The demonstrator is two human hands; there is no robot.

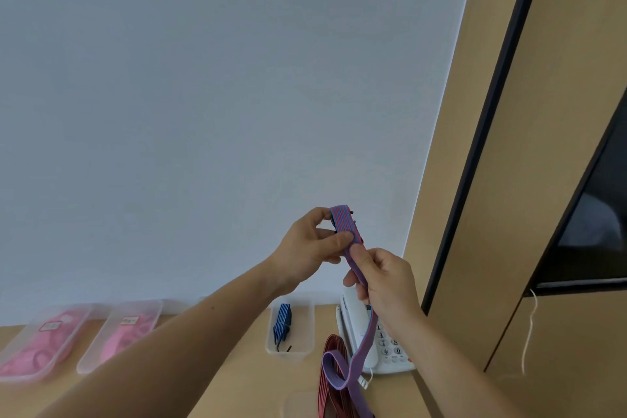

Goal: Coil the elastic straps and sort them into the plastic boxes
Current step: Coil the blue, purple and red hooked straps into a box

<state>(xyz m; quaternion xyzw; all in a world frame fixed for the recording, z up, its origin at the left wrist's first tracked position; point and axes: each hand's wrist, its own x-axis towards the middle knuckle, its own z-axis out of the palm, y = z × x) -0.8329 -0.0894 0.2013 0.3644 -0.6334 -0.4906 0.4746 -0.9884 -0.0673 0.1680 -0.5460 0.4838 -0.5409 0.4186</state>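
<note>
A blue-and-red striped elastic strap (342, 224) is raised in front of the wall, its upper end partly wound into a coil. My left hand (312, 248) grips that coil between thumb and fingers. Just below, my right hand (383, 278) pinches the strap's loose length, which hangs down to the wooden table and curls there (339, 370). A dark red striped strap (330, 383) lies on the table under that tail. A clear plastic box (307, 319) beneath my hands holds a coiled blue strap (282, 321). Two clear boxes at the left, one (20, 380) and another (91, 363), hold pink straps.
A white desk telephone (383, 346) stands right of the blue-strap box, partly behind my right wrist. A wooden cabinet (509, 180) with a dark panel rises at the right, a thin white cord (529, 332) hanging from it. Another clear box rim (298, 404) shows at the bottom edge.
</note>
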